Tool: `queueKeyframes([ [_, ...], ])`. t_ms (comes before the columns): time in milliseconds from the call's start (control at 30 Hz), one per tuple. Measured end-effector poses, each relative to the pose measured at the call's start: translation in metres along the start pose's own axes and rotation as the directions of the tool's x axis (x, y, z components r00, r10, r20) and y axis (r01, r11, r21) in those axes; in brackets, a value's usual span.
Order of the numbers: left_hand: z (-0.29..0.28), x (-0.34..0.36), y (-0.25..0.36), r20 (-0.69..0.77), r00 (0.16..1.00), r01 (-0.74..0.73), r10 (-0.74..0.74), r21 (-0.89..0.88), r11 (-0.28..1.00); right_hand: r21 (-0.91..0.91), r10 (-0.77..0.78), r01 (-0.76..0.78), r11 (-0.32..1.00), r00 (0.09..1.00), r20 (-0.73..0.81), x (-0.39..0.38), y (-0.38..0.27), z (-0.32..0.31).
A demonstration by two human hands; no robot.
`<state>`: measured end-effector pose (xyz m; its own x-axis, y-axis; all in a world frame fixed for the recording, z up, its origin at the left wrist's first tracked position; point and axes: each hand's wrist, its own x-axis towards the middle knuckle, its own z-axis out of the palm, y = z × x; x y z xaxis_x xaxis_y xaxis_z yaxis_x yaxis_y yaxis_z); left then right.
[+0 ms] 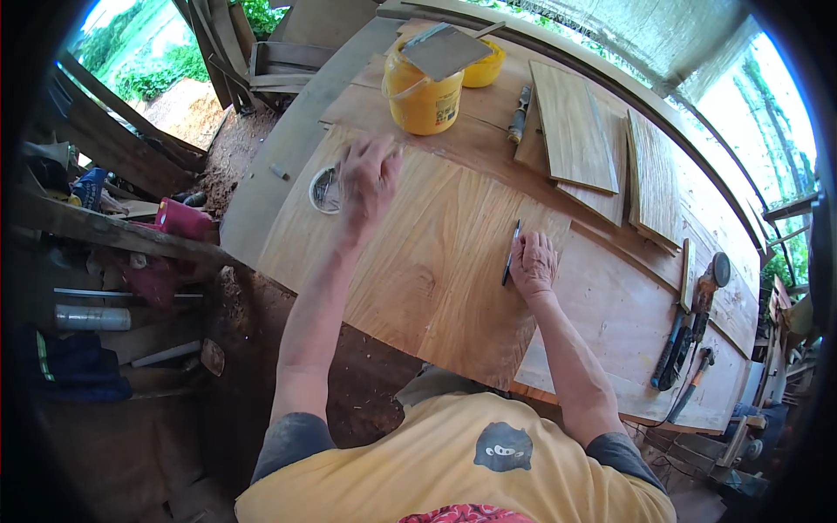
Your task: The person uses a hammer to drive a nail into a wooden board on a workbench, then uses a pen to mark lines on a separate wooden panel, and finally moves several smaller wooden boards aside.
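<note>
A wide wooden board (427,261) with visible grain lies in front of me on the workbench. My left hand (370,179), smeared by motion, is over its far left part, beside a round white tub (314,193) that holds small metal pieces, possibly nails. Whether its fingers hold anything is hidden by the blur. My right hand (534,263) rests on the board's right side with fingers curled. A dark pen (507,266) stands out at its thumb side, seemingly pinched by the fingertips.
A yellow bucket (425,105) stands beyond the board, with a flat grey-brown piece (445,52) across its top. Wooden panels (571,131) lie at the far right, near a chisel-like tool (520,116). A hammer (691,383) and other tools lie on the right.
</note>
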<state>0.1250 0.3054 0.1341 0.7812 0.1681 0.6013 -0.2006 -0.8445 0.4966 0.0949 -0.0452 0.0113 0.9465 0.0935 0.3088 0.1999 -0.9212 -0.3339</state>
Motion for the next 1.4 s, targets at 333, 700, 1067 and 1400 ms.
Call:
queueKeyframes([
  [333,0.076,0.225,-0.039,0.270,0.951,0.141,-0.151,0.056,0.988,0.056,0.003,-0.004,0.998,1.000,0.011,0.005,-0.001,-0.006],
  [700,0.113,0.243,-0.038,0.189,0.921,0.311,-0.340,0.170,0.935,0.080,0.010,-0.011,0.997,1.000,0.012,0.009,-0.003,-0.004],
  [1067,0.109,0.261,-0.043,0.328,0.879,0.354,-0.348,0.040,0.934,0.085,0.012,-0.014,0.996,1.000,0.019,0.008,-0.004,-0.004],
  [1400,0.104,0.259,-0.012,0.429,0.860,0.162,-0.275,0.281,0.946,0.100,0.008,-0.009,0.995,1.000,0.016,0.010,-0.002,-0.003],
])
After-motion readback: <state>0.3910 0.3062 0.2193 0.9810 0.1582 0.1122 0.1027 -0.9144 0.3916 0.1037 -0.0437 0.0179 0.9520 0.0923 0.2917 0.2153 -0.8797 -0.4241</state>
